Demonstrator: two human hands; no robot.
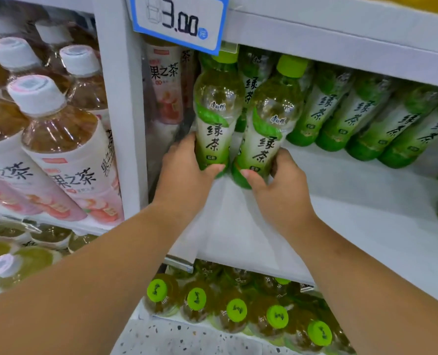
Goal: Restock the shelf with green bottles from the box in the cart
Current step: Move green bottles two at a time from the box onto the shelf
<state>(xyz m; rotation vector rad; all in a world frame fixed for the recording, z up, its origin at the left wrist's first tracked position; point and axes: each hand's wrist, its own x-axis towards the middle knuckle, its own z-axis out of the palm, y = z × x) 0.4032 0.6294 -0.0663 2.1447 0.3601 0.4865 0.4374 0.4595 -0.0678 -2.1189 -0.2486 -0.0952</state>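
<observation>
A: Hands?
B: Left hand (184,167) grips the left bottle (216,119) low on its label, thumb in front and fingers behind. Right hand (282,185) does the same on the right bottle (264,134), near its base.
A: Where are the bottles?
B: At the left end of the shelf (340,201), just beside the divider (120,98), with their caps up under the tag (179,19). The right one leans left. Can't tell if either base is down on the board.
A: Why the low grip?
B: Probably so the caps clear the shelf above and the bases can be pushed back toward the back row (366,119).
A: Why two at once?
B: Faster fill, I'd guess.
A: Box, cart?
B: Not in view.
A: Progress?
B: There's bare board in front of the back row, so I'd say plenty is left to fill.
</observation>
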